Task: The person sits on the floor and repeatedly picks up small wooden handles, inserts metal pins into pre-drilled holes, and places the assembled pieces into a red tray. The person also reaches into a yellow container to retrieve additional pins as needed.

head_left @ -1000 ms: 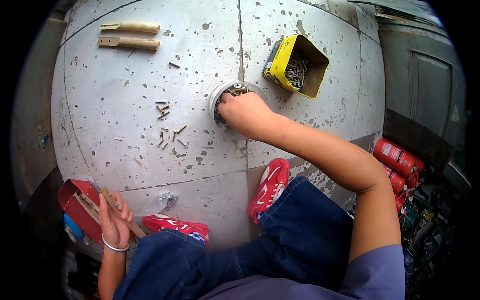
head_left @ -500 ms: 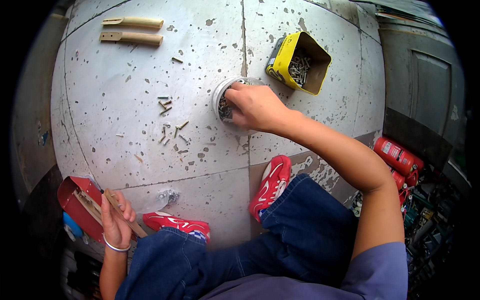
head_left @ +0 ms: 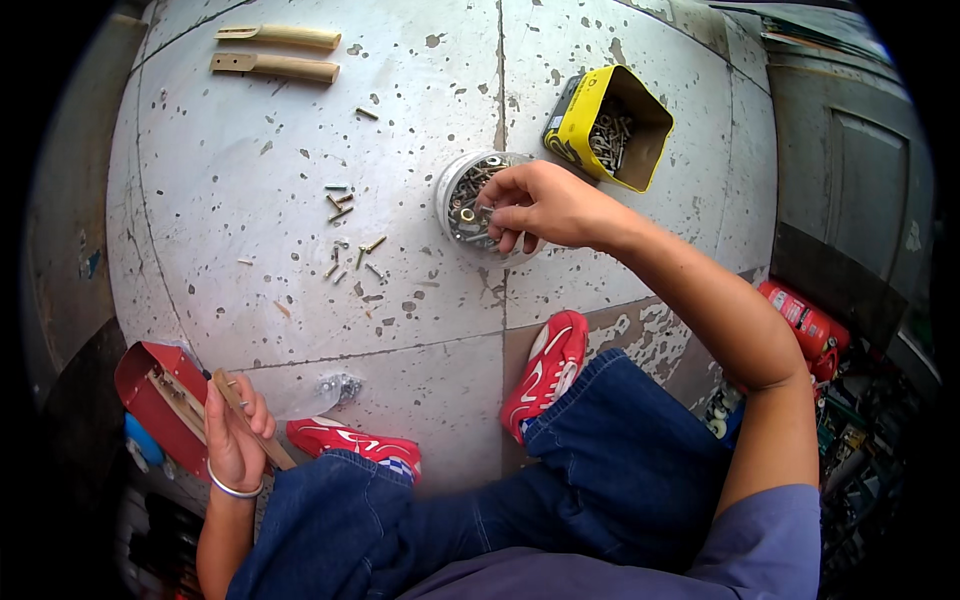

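Note:
My left hand (head_left: 236, 440), at the lower left, is closed around a slim wooden handle (head_left: 272, 448); a small metal piece like a screw pokes out beside its upper end. My right hand (head_left: 550, 205) hangs over a see-through plastic tub (head_left: 441, 205). Its fingers are curled, thumb and forefinger pinched at a small greyish bit too indistinct to name. Mixed nuts, bolts and washers (head_left: 467, 214) fill the tub, partly covered by the fingers. Several loose bolts (head_left: 341, 208) lie on the floor to the tub's left.
Beyond the tub, at right, a yellow tin (head_left: 585, 118) holds more bolts. Two wooden handles (head_left: 275, 67) lie far left. A red box (head_left: 160, 425) with wooden pieces and a small plastic bag (head_left: 325, 396) are near my left hand. Red fire extinguishers (head_left: 805, 315) stand at the right.
My right hand has lifted and drawn slightly to the right out of the tub, so more of the hardware shows. The left hand keeps its hold on the wooden handle. The view has shifted slightly.

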### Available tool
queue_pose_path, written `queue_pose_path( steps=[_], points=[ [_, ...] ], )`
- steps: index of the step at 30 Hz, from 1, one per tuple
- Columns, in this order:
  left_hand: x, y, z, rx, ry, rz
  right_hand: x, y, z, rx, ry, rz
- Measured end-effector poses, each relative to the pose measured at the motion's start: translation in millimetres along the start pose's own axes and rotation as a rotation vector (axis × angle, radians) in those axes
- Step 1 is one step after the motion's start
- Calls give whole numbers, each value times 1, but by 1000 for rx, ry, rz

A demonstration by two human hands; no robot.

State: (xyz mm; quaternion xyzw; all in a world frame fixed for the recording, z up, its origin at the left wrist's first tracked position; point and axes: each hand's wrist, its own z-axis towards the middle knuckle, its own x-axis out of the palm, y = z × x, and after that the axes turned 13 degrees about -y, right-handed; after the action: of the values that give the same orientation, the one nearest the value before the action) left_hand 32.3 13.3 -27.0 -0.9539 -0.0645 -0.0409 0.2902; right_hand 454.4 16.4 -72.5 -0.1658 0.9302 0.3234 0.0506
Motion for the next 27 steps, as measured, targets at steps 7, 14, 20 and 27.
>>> queue_pose_path(
  steps=[7, 14, 20, 27],
  points=[
    [0, 1, 1, -17, -17, -10, -6, -5, 3, 68, 138, 234],
    [2, 0, 2, -24, -4, 2, 11, -11, 3, -554, -411, -528],
    [2, 0, -1, -25, -29, -8, 15, -5, -6, -585, -549, -602],
    [12, 1, 0, -27, 18, 6, 111, 19, -17, -304, -157, 28]
  ],
)
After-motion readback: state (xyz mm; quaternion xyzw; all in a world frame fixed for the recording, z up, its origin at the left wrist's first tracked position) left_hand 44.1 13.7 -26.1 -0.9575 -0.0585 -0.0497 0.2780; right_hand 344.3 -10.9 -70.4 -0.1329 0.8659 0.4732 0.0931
